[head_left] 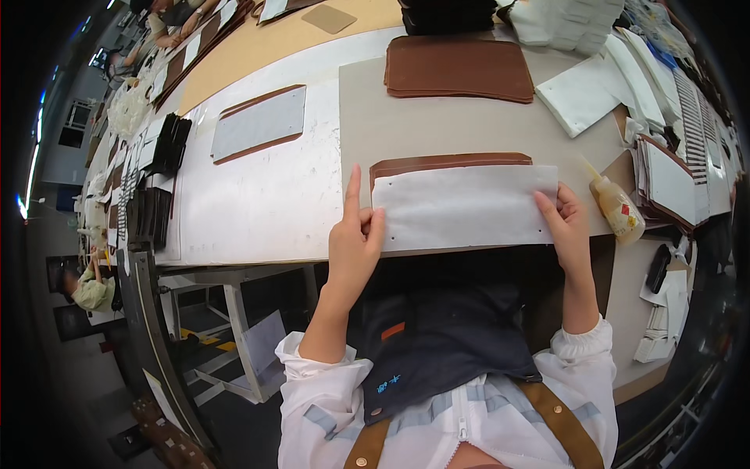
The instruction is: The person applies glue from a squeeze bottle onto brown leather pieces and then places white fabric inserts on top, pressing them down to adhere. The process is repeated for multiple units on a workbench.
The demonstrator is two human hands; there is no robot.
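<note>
A white rectangular sheet (466,205) with small dark dots near its corners is held at the near edge of the table. Under it, a brown leather piece (451,162) shows along the far side and a little at the left. My left hand (355,234) pinches the sheet's left edge, thumb on top, its index finger stretched out past the edge. On the right edge my right hand (566,223) grips the sheet, its thumb on the upper face and its other fingers partly behind. A glue bottle (619,209) with a thin nozzle lies just right of that hand.
A brown leather stack (458,69) lies farther back. To the left, a grey-white panel (260,123) rests over brown leather. White sheets (582,94) and a stack of panels (668,181) are at right. Black stacks (162,144) line the left side. Other people work at far left.
</note>
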